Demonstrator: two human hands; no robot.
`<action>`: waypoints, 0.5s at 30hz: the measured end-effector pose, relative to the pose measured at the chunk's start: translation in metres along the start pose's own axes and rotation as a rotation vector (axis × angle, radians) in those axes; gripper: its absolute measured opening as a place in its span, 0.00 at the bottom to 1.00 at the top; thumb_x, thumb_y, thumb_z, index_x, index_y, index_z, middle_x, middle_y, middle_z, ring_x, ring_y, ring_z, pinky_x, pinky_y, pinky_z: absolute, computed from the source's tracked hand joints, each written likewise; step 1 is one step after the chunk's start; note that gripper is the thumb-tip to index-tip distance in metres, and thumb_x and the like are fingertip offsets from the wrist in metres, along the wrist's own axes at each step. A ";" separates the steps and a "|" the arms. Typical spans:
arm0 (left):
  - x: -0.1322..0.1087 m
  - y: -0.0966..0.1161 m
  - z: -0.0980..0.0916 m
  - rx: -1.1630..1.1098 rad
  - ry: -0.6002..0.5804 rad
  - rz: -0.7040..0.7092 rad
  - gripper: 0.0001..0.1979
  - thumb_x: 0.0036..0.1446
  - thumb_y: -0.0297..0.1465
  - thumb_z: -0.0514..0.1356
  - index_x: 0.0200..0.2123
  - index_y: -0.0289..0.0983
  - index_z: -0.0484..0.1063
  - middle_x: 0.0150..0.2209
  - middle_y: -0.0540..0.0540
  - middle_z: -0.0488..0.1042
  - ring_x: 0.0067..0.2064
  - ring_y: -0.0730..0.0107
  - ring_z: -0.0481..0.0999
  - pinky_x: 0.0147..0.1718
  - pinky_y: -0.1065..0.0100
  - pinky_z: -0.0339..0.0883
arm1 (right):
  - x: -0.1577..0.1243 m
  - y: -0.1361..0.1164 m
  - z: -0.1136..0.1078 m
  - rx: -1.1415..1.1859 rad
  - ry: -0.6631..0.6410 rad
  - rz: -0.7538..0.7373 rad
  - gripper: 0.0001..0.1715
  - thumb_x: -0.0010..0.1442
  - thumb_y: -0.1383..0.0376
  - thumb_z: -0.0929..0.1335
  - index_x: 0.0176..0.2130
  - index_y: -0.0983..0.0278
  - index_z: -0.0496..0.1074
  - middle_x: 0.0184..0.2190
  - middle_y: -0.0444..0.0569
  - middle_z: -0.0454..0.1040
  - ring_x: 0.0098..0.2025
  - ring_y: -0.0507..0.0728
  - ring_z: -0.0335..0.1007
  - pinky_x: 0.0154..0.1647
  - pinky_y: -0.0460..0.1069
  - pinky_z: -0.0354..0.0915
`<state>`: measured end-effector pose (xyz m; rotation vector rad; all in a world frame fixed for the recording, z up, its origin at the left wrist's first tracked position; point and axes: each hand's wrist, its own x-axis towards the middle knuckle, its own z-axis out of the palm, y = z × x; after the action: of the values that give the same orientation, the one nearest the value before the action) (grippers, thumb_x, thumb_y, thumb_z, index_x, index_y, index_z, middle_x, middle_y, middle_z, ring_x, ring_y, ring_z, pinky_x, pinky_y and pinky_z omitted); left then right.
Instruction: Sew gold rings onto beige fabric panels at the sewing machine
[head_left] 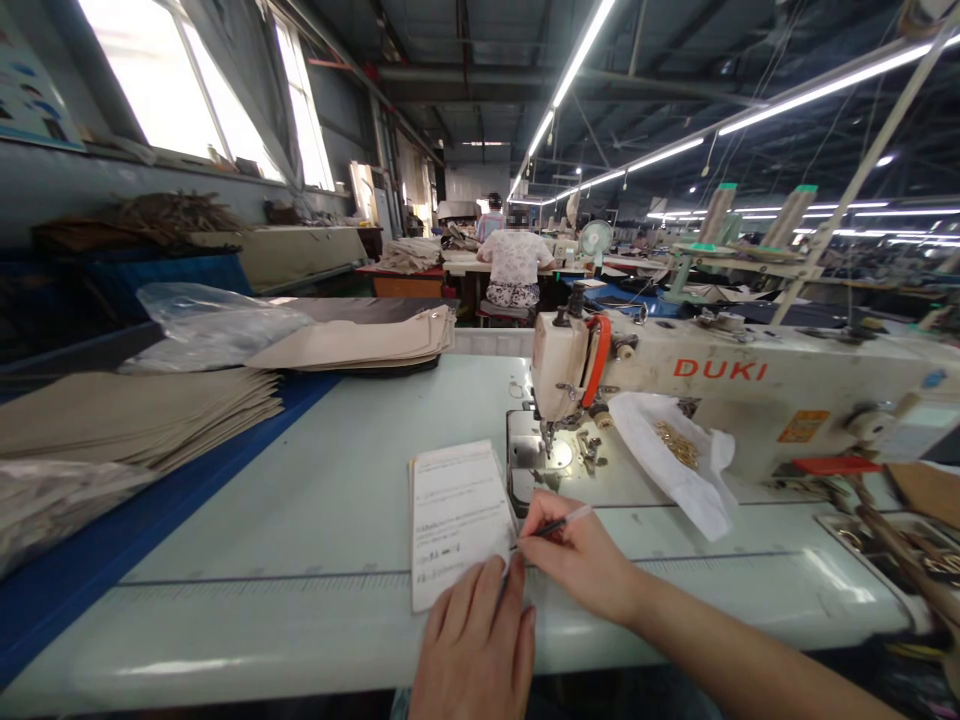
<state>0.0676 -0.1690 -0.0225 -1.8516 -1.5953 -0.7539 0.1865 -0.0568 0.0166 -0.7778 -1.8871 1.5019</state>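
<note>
A small notebook (459, 510) with lines of handwriting lies on the pale green sewing table (322, 520), just left of the needle plate. Across its lower edge rests my left hand (476, 640), palm down with the fingers stretched out. My right hand (577, 555) is closed around a slim pen (564, 522) with a clear barrel. The pen's tip is at the notebook's right edge, close to my left fingertips. Behind my right hand stands a sewing machine (720, 370). A white bag (667, 450) with small gold-coloured metal pieces (677, 445) lies on its bed.
Stacks of beige fabric pieces (135, 415) and clear plastic wrap (217, 325) lie at the left, beside a blue strip (150, 540). A metal tray of rings (930, 550) sits at the right edge. Farther off, a person (516, 262) sits with their back to me.
</note>
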 end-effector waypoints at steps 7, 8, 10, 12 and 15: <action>-0.003 -0.002 0.002 0.011 -0.033 0.018 0.15 0.62 0.31 0.51 0.48 0.36 0.71 0.43 0.45 0.75 0.44 0.63 0.71 0.43 0.64 0.62 | 0.000 0.003 0.001 -0.013 0.023 0.011 0.05 0.50 0.70 0.65 0.25 0.63 0.63 0.20 0.39 0.60 0.23 0.49 0.53 0.23 0.45 0.51; -0.003 -0.002 0.002 0.011 -0.034 0.017 0.15 0.61 0.31 0.51 0.48 0.36 0.71 0.43 0.45 0.75 0.44 0.63 0.71 0.43 0.64 0.62 | 0.000 0.003 0.001 -0.015 0.017 0.008 0.05 0.50 0.70 0.65 0.25 0.63 0.63 0.20 0.39 0.60 0.23 0.49 0.53 0.24 0.45 0.51; -0.004 -0.003 0.003 0.012 -0.041 0.016 0.15 0.61 0.32 0.51 0.48 0.36 0.70 0.44 0.44 0.75 0.45 0.63 0.71 0.43 0.64 0.62 | 0.000 0.003 0.001 -0.019 0.006 0.005 0.05 0.50 0.70 0.65 0.25 0.63 0.63 0.21 0.39 0.60 0.24 0.49 0.54 0.24 0.45 0.51; -0.005 -0.003 0.004 0.012 -0.049 0.012 0.15 0.61 0.32 0.51 0.48 0.36 0.70 0.44 0.44 0.74 0.45 0.62 0.71 0.43 0.63 0.62 | 0.000 0.002 0.001 -0.022 0.005 0.010 0.05 0.50 0.70 0.66 0.25 0.63 0.63 0.20 0.39 0.60 0.24 0.50 0.54 0.24 0.45 0.51; -0.004 -0.002 0.003 0.007 -0.037 0.012 0.15 0.62 0.32 0.51 0.48 0.36 0.71 0.44 0.45 0.75 0.44 0.62 0.71 0.43 0.64 0.62 | 0.000 0.001 0.001 -0.025 0.011 0.018 0.05 0.50 0.69 0.66 0.25 0.63 0.63 0.20 0.39 0.59 0.23 0.50 0.54 0.24 0.45 0.50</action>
<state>0.0653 -0.1693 -0.0268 -1.8784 -1.6067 -0.7112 0.1863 -0.0574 0.0156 -0.8145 -1.8983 1.4843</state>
